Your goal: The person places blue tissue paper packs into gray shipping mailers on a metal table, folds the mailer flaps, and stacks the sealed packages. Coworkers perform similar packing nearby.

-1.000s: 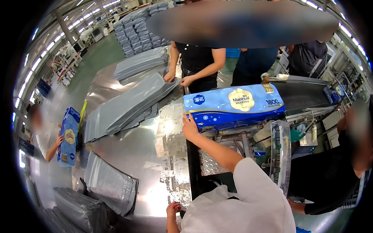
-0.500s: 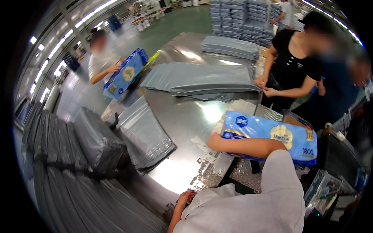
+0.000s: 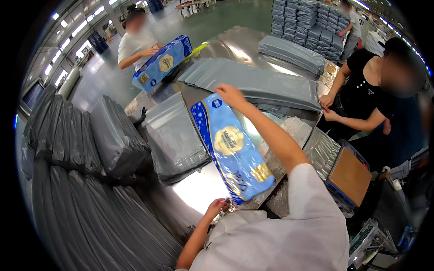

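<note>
Grey plastic bags crowd the tabletop (image 3: 192, 184). A flat bag stack (image 3: 174, 128) lies just left of the blue wrapped pack (image 3: 233, 151), its side close along the pack's left side. A long bag stack (image 3: 266, 86) stretches across beyond the pack's far end, and a co-worker in black (image 3: 361, 83) has both hands at its right end. Another grey bundle (image 3: 291, 53) lies farther back. Across the far left corner, a co-worker in white (image 3: 135, 45) holds a second blue pack (image 3: 165, 63) near a yellow-green strip (image 3: 195, 52). Grey wrapped bales (image 3: 118, 140) rise on the left; a brown board (image 3: 350, 175) sits to the right.

The blue wrapped pack is over the tabletop in front of the person, broad printed face up; whether it rests fully on the metal I cannot tell. Its long axis slants from far left to near right.

The right hand (image 3: 231, 96) has its fingers on the far end's right corner; how firmly they grip is hidden. The left hand (image 3: 218, 207) is low beside the pack's near end, fingers bent; I cannot tell whether they touch anything.

The pack's near-right corner is close to the tabletop's right edge. Shiny metal shows between its near left side, the flat bag stack and the left hand.
</note>
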Demonstrator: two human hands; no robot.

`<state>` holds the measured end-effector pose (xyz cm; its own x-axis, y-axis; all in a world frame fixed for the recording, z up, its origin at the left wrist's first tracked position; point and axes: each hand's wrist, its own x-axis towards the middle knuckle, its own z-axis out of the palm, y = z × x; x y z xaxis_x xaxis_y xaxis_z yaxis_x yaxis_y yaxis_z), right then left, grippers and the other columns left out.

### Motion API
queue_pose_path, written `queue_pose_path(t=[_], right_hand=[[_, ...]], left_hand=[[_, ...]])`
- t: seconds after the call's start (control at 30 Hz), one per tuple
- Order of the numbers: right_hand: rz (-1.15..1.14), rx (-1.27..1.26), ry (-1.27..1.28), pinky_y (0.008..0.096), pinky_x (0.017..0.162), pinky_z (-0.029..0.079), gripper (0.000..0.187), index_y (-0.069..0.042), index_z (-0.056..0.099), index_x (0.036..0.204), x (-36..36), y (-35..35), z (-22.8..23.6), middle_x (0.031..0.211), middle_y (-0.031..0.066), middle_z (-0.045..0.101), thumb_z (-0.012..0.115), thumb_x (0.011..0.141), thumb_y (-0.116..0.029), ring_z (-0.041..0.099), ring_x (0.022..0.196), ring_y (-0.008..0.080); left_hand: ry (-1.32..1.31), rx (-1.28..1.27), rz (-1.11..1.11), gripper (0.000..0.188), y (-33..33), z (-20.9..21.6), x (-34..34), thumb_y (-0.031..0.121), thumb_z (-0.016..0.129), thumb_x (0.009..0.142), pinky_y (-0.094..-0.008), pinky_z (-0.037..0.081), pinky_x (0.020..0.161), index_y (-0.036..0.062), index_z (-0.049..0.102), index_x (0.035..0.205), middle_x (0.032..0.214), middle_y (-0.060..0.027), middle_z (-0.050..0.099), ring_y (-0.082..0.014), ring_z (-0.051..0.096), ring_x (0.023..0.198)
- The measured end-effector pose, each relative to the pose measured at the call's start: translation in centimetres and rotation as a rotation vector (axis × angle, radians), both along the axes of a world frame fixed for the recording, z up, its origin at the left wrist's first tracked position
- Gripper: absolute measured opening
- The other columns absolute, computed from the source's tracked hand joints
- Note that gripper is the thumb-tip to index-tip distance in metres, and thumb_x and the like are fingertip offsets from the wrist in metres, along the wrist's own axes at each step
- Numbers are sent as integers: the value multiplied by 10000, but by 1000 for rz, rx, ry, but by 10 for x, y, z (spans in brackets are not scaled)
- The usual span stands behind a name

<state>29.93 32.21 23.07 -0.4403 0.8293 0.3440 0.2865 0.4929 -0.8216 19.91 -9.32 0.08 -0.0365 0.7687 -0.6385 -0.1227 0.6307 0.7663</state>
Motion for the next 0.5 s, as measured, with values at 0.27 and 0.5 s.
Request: queue_pose_path(t=[0.27, 0.5], right_hand=[[243, -1005, -288, 238, 633, 428, 197, -55, 618, 888, 211, -181, -206, 781, 20, 606, 566, 698, -64, 537, 715, 93], [-60, -743, 369, 214, 653, 377, 121, -18, 529, 795, 192, -301, -285, 737, -12, 509, 557, 786, -136, 455, 710, 67]], left_hand=[[147, 197, 192, 503, 6, -20, 35, 115, 675, 719, -281, 468, 679, -38, 326, 1047, 901, -103, 540, -158, 537, 801], [177, 150, 154, 246, -4, -35, 49, 198, 553, 843, -232, 420, 713, -18, 565, 960, 868, -39, 610, -100, 541, 777]])
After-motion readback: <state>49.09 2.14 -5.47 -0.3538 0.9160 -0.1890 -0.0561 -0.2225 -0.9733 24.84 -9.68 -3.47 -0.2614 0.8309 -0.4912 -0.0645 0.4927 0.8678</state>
